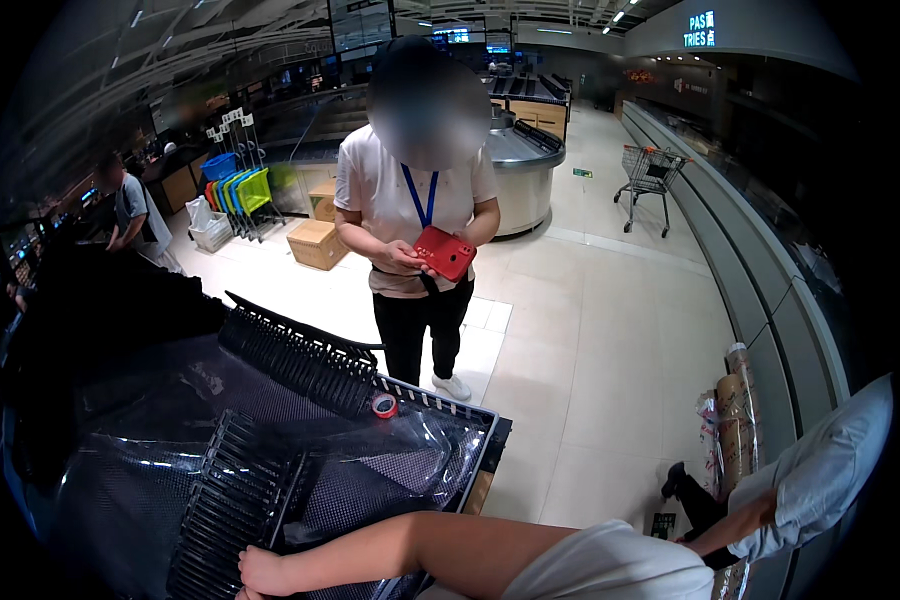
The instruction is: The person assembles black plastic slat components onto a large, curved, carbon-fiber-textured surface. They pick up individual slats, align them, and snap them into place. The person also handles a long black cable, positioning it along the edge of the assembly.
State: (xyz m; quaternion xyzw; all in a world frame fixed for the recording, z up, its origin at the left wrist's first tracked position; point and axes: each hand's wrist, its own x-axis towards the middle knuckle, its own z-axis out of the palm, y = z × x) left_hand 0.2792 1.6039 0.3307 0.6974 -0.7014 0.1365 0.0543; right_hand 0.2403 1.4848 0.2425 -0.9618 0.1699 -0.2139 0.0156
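Observation:
My right hand (260,573) reaches leftward across the lower edge, its forearm coming from the lower right. Its fingers are curled in beside a black slatted rack piece (228,490); what they hold, if anything, is hidden. That piece lies on a dark display stand (370,497) with a mesh-patterned surface and shiny clear film (410,440) over parts of it. A second black slatted strip (295,355) runs along the stand's far side. A red tape roll (384,405) sits near the far rim. My left hand is out of view.
Across the stand, a person (420,200) holds a red case-like object (446,253). Another person's sleeve (820,470) is at right, near wrapped rolls (733,400). Beyond are a cardboard box (316,245), colourful baskets (245,190) and a shopping cart (652,175).

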